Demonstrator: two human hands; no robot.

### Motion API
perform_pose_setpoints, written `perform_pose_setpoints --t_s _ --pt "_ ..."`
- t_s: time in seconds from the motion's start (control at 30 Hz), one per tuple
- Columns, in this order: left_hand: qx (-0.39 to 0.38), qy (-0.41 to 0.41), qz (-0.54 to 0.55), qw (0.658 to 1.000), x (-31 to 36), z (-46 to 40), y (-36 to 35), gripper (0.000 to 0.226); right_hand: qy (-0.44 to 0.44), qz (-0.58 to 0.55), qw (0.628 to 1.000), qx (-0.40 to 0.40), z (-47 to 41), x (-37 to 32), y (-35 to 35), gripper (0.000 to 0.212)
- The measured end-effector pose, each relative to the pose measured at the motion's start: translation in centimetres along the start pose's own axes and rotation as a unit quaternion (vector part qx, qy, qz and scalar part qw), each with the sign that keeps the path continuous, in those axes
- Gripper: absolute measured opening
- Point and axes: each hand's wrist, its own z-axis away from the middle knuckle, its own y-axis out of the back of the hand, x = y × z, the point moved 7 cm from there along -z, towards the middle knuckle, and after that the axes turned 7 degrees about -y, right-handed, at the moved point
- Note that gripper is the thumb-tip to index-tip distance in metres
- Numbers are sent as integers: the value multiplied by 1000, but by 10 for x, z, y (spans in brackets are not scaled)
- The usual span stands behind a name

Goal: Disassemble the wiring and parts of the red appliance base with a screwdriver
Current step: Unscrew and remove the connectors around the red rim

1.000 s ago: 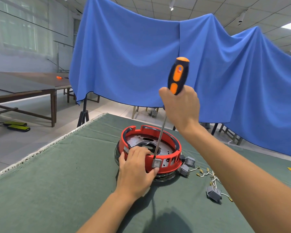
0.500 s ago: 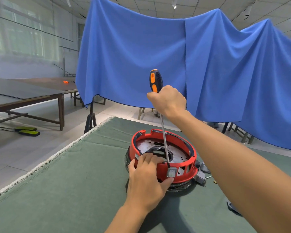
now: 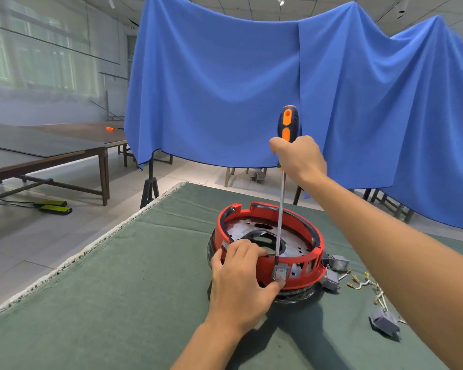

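Work looks to be midway, judging by what lies loose and what is still fitted. Just left of the frame's centre, low down, the left hand [image 3: 241, 287] grips the near rim of the red base [image 3: 267, 247], fingers curled over the top edge and thumb pressed just under a small grey switch [image 3: 280, 273] set in the red wall. The base sits at centre frame on the green table cover [image 3: 118, 289], open side up, with a perforated metal plate [image 3: 297, 236] still inside.

Above centre, the right hand [image 3: 300, 158] is wrapped tight round the handle of the screwdriver [image 3: 281, 209], which stands nearly upright with its tip at the top edge of the switch. So that switch seems to be the part now being freed.

At lower right, grey connector blocks [image 3: 338, 264] and white wires with brass terminals [image 3: 364, 283] lie on the cover beside the base, already out; another grey block [image 3: 385, 320] lies farther off.

Hard to make out: whether the tip sits in a screw or pries a clip. The right forearm covers part of the wiring, and the base's underside is hidden.
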Motion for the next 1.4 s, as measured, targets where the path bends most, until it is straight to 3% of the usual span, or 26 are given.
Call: perform_pose_setpoints --t_s 0.17,0.5,0.87,1.13,1.4 --pt "-17 1 -12 1000 0 0 -2 45 75 -100 991 37 36 -16 31 32" --pt "-12 -1 -14 1000 1 -1 -2 48 187 -79 976 74 83 -46 37 34" --pt "-10 7 -11 1000 1 0 -2 47 115 -124 974 151 80 -19 63 31" --pt "-22 8 -17 1000 2 1 -3 48 136 -130 974 127 82 -23 59 27" --pt "-41 -4 -43 998 2 3 -6 55 172 -33 982 72 80 -50 33 35"
